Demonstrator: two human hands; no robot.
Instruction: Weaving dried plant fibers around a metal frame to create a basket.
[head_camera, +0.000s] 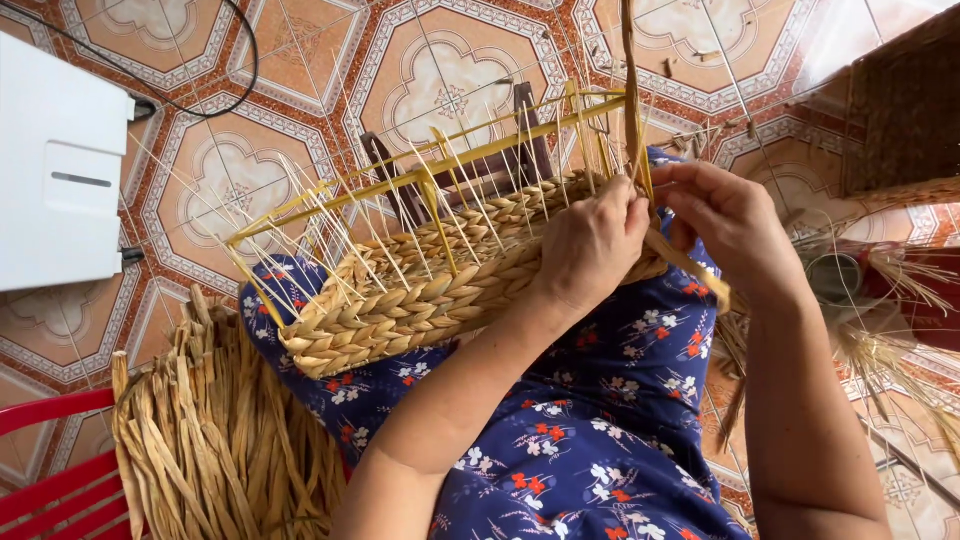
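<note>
A half-woven basket (400, 310) of braided straw lies on my lap, over a blue flowered dress (590, 420). Thin pale stakes and a yellow frame (470, 155) stick out from its open side. My left hand (590, 245) is curled over the basket's near corner and grips the braided wall. My right hand (735, 225) is just beside it, fingers pinched on a flat straw strand (630, 90) that runs up from the corner. Another piece of the strand (690, 265) passes under my right hand.
A bundle of dried straw strips (220, 440) lies at lower left, next to a red plastic seat (50, 470). A white appliance (60, 160) with a black cable stands at left on the patterned tile floor (450, 90). A dark woven piece (900, 100) and loose straw (880, 350) are at right.
</note>
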